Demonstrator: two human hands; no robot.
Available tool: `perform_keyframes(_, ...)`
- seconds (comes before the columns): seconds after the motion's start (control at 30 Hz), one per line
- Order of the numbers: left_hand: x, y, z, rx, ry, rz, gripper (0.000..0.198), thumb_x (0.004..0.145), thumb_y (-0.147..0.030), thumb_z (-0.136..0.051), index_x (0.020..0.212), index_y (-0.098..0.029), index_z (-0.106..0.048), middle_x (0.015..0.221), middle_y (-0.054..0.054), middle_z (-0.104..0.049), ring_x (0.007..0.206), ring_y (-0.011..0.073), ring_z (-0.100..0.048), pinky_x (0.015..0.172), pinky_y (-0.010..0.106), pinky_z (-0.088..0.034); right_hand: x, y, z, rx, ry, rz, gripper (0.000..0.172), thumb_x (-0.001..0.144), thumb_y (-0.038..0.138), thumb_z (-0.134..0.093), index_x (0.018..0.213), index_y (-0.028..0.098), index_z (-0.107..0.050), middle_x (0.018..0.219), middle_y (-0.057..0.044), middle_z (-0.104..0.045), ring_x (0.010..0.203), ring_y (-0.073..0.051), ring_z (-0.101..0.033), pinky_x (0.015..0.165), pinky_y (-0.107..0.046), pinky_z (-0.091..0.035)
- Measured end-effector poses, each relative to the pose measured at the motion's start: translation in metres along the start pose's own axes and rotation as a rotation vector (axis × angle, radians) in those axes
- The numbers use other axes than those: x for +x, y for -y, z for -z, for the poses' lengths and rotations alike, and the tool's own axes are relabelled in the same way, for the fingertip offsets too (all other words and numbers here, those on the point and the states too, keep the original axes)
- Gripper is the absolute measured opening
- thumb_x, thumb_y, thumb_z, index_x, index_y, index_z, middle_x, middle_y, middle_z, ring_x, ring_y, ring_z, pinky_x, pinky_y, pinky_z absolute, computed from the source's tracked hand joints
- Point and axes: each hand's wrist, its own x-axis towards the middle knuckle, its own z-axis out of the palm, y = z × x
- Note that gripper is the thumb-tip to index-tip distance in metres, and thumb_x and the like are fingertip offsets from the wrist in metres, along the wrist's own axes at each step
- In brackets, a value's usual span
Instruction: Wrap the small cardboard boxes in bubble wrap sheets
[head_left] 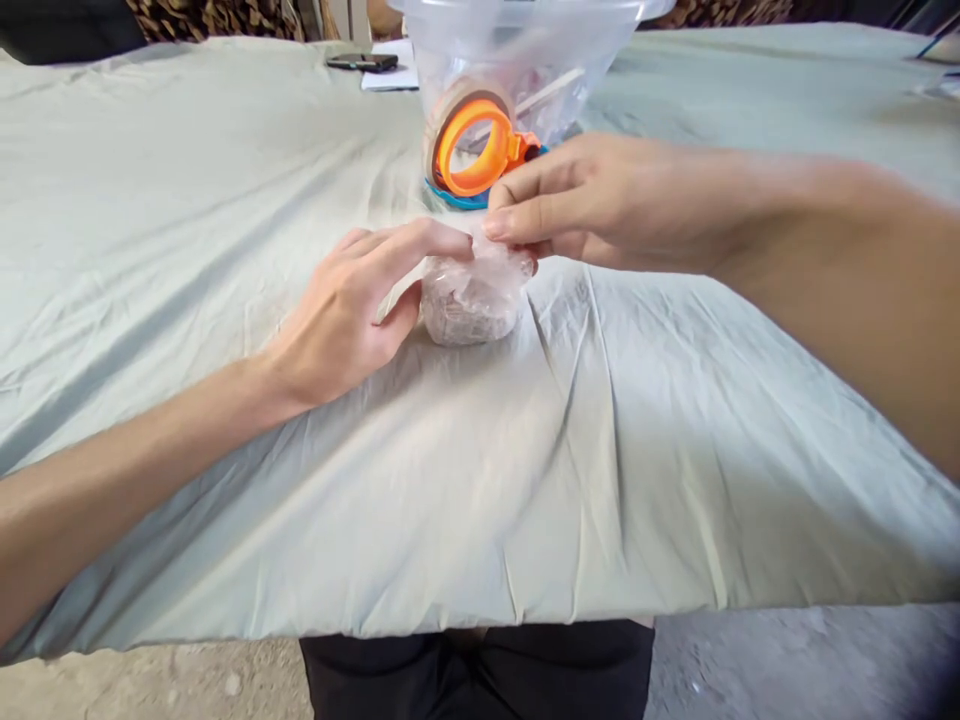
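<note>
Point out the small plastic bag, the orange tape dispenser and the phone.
small plastic bag (469, 305): head view, its bulging filled body.
orange tape dispenser (466, 184): head view, lower arc of its ring.
phone (362, 62): head view, middle of its dark face.

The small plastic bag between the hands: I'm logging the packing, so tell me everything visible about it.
The small bag is thin clear plastic, stuffed into a rounded lump with pale pinkish-grey contents too blurred to identify. It sits on the pale green cloth, in front of an orange tape dispenser. The right hand pinches its gathered top; the left hand lays its forefinger across the top and its thumb against the bag's left side.
</note>
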Motion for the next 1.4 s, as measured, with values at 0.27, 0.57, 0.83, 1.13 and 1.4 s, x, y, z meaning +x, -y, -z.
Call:
perform_keyframes(0.27,0.007,-0.015,0.010,-0.049,-0.015,-0.020,0.025,0.120,-0.037,-0.062,0.131,-0.024,-0.081,0.145,0.007,-0.084,0.135,0.0265,-0.080,0.118,0.045,-0.066,-0.019,-0.013,-0.022,0.306,-0.099,-0.036,0.031,0.101,0.011,-0.075,0.071,0.017,-0.074,0.080,-0.004,-0.060,0.080,-0.015,-0.056,0.077,-0.027,-0.050)
perform_keyframes(0.57,0.009,-0.016,0.000,-0.043,-0.081,-0.094,0.017,0.116,-0.018,-0.071,0.125,-0.027,-0.081,0.127,0.000,-0.089,0.118,0.0211,-0.087,0.107,0.037,-0.071,-0.019,-0.019,-0.021,0.256,-0.090,-0.105,0.035,0.106,0.020,-0.077,0.070,0.023,-0.076,0.082,-0.005,-0.062,0.083,-0.019,-0.056,0.075,-0.029,-0.048)
perform_keyframes(0.83,0.009,-0.020,-0.002,-0.111,-0.066,-0.056,0.031,0.115,-0.017,-0.069,0.143,-0.031,-0.074,0.135,0.003,-0.084,0.121,0.0238,-0.085,0.106,0.036,-0.069,-0.019,-0.023,-0.025,0.243,-0.142,-0.149,0.045,0.107,0.013,-0.076,0.064,0.020,-0.066,0.076,-0.001,-0.052,0.076,-0.015,-0.051,0.069,-0.028,-0.042)
perform_keyframes(1.13,0.010,-0.017,0.001,-0.096,0.005,-0.046,0.038,0.119,-0.022,-0.059,0.143,-0.041,-0.082,0.129,0.002,-0.084,0.120,0.0242,-0.082,0.109,0.041,-0.070,-0.023,-0.038,-0.015,0.172,-0.164,-0.149,0.067,0.080,0.071,-0.105,0.060,0.022,-0.064,0.068,0.000,-0.050,0.073,-0.016,-0.049,0.065,-0.033,-0.039)
perform_keyframes(1.4,0.014,-0.020,0.005,-0.083,0.071,0.015,0.033,0.119,-0.026,-0.058,0.137,-0.038,-0.083,0.134,0.002,-0.084,0.122,0.0256,-0.081,0.112,0.045,-0.071,-0.022,-0.038,-0.014,0.229,-0.134,-0.204,0.054,0.083,0.061,-0.107,0.067,0.021,-0.074,0.074,-0.001,-0.059,0.071,-0.014,-0.051,0.065,-0.032,-0.040)
